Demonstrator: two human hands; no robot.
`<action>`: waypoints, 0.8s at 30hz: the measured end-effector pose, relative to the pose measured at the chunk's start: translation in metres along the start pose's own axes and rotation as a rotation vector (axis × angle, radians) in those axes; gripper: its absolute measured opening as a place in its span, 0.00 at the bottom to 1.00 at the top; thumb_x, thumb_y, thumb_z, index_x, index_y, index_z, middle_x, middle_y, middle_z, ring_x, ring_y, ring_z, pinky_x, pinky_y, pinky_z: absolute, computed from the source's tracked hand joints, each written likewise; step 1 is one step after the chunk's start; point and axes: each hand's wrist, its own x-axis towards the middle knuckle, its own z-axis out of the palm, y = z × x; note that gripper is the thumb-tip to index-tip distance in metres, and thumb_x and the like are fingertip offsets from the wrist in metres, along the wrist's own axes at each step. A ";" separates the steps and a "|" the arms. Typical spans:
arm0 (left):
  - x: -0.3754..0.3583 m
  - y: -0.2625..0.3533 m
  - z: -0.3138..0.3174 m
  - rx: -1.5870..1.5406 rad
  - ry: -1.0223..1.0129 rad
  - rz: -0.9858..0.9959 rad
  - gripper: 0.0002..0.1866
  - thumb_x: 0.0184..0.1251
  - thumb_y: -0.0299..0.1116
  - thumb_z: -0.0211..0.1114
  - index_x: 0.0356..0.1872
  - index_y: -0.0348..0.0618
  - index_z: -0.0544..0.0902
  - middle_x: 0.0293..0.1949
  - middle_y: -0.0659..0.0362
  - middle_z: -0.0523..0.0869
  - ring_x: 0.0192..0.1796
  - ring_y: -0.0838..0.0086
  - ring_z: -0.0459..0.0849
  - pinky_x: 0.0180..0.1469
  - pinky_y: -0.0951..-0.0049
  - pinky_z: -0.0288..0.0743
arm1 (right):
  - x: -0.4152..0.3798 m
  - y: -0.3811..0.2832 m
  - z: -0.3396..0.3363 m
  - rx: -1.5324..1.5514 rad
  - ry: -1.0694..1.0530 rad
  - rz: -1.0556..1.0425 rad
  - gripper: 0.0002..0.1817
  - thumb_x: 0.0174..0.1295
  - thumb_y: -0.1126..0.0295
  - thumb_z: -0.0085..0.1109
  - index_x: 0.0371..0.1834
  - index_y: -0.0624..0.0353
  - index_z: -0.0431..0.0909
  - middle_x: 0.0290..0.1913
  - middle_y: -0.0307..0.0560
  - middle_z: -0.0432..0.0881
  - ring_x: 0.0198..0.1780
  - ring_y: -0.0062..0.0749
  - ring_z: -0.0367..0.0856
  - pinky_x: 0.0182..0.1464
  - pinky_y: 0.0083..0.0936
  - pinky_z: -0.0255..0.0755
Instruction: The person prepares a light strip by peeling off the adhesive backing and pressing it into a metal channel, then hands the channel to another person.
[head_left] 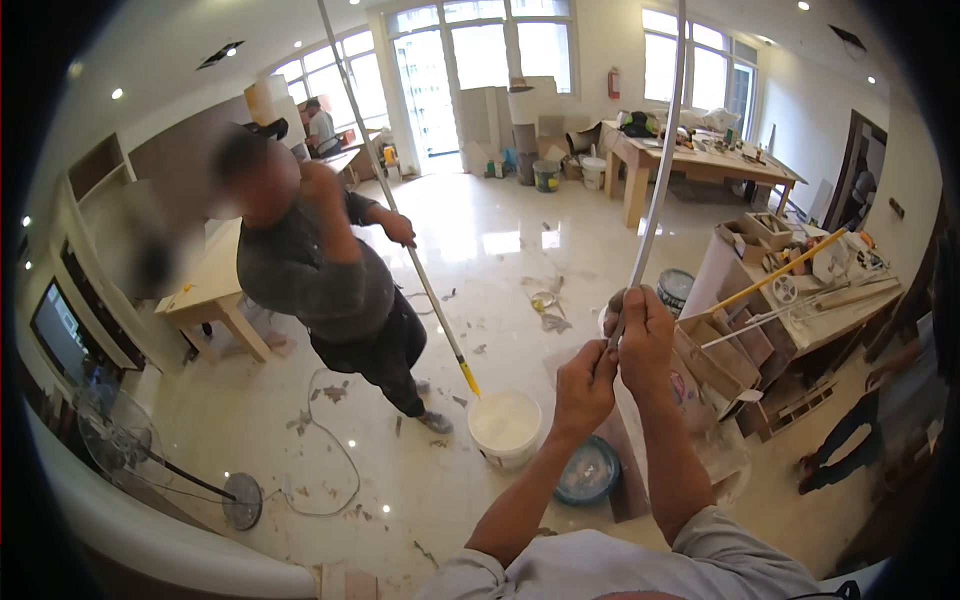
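Observation:
A long, thin pale pole (pixel 664 165) slants up from my hands past the top of the view; its upper end is out of sight. My right hand (pixel 646 328) is wrapped round its lower part. Just below and to the left, my left hand (pixel 586 388) is closed on the pole's lower end with the fingers pinched together. Beneath my hands stand a white bucket (pixel 505 425) with pale contents and a round teal tub (pixel 588 472) on the floor.
At the left a person (pixel 315 260) in dark clothes holds another long pole (pixel 375 160) with a yellow end. A standing fan (pixel 120 440), a cable (pixel 352 450) and scraps lie around the left floor. A cluttered workbench (pixel 790 178) and loaded table (pixel 830 318) stand at the right.

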 end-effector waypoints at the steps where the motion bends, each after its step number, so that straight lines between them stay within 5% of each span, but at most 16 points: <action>1: 0.001 -0.001 0.000 0.100 0.034 0.081 0.11 0.78 0.32 0.56 0.40 0.34 0.81 0.23 0.62 0.76 0.27 0.82 0.72 0.29 0.76 0.67 | 0.002 -0.001 0.004 -0.010 0.003 0.017 0.20 0.79 0.60 0.46 0.35 0.64 0.77 0.24 0.42 0.78 0.25 0.21 0.75 0.29 0.21 0.70; 4: -0.001 0.010 -0.002 0.177 0.059 0.103 0.10 0.74 0.30 0.58 0.36 0.31 0.79 0.25 0.46 0.80 0.28 0.70 0.77 0.34 0.65 0.73 | -0.022 0.009 -0.001 -0.125 0.116 -0.066 0.19 0.79 0.61 0.45 0.34 0.64 0.77 0.23 0.41 0.78 0.22 0.22 0.73 0.25 0.21 0.67; 8: 0.008 0.009 -0.005 0.002 0.059 0.063 0.10 0.74 0.31 0.58 0.37 0.33 0.81 0.25 0.53 0.81 0.27 0.72 0.77 0.32 0.69 0.72 | -0.009 0.009 -0.001 -0.029 -0.139 -0.043 0.16 0.77 0.64 0.49 0.41 0.66 0.80 0.34 0.48 0.87 0.33 0.22 0.82 0.38 0.22 0.75; 9: 0.017 -0.002 -0.005 0.159 0.135 0.261 0.10 0.75 0.31 0.58 0.39 0.34 0.83 0.24 0.60 0.80 0.26 0.79 0.75 0.29 0.74 0.70 | -0.007 0.016 -0.006 -0.152 -0.194 -0.146 0.15 0.76 0.65 0.49 0.44 0.67 0.81 0.40 0.50 0.88 0.39 0.23 0.84 0.44 0.21 0.77; 16: 0.004 0.010 -0.012 -0.242 -0.137 -0.178 0.10 0.80 0.32 0.55 0.40 0.37 0.80 0.23 0.66 0.77 0.24 0.87 0.71 0.25 0.80 0.64 | -0.004 0.008 -0.008 0.039 -0.124 0.038 0.16 0.77 0.64 0.48 0.42 0.67 0.80 0.39 0.47 0.87 0.37 0.23 0.82 0.39 0.18 0.77; 22: 0.008 -0.010 0.003 -0.001 -0.013 -0.012 0.12 0.79 0.34 0.56 0.39 0.35 0.81 0.22 0.60 0.78 0.24 0.80 0.75 0.27 0.73 0.68 | -0.006 0.018 -0.004 0.013 -0.079 0.026 0.16 0.79 0.63 0.47 0.35 0.63 0.77 0.33 0.42 0.84 0.35 0.20 0.80 0.34 0.20 0.74; 24: 0.013 -0.018 0.010 0.132 0.084 0.201 0.12 0.79 0.34 0.56 0.38 0.34 0.80 0.22 0.57 0.79 0.25 0.78 0.76 0.29 0.71 0.69 | -0.004 0.022 -0.003 -0.142 0.019 -0.018 0.16 0.78 0.64 0.48 0.34 0.63 0.75 0.33 0.42 0.83 0.34 0.19 0.79 0.35 0.19 0.74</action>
